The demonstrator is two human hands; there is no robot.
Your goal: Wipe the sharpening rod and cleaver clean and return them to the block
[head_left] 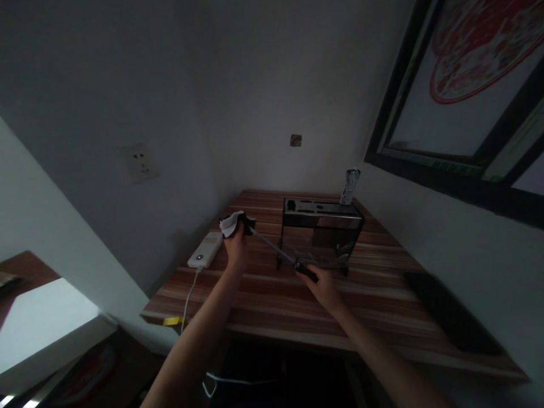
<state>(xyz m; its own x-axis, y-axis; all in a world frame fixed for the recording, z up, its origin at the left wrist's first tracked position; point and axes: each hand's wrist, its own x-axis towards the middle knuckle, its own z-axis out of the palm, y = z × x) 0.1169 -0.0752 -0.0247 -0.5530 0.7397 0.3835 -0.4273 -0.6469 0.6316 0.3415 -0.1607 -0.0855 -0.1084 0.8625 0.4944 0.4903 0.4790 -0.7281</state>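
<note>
My right hand (322,283) is closed round the black handle of a long, thin metal rod that looks like a honing steel (273,246). The rod slants up and left across the front of a knife rack. At its far end my left hand (237,243) grips a white and black cloth (232,223); the cloth hides the rod's tip. Just behind the rod stands the knife rack (323,222), dark-framed with a slotted top and see-through front. A shiny silvery object (350,186) sticks up from its right end; its kind is unclear.
A white power strip (206,250) with a white cable lies left on the striped wooden table (272,317). Near the front left edge is a yellow tag (171,321). A dark flat object (450,311) lies along the right wall. Walls close in behind and on both sides.
</note>
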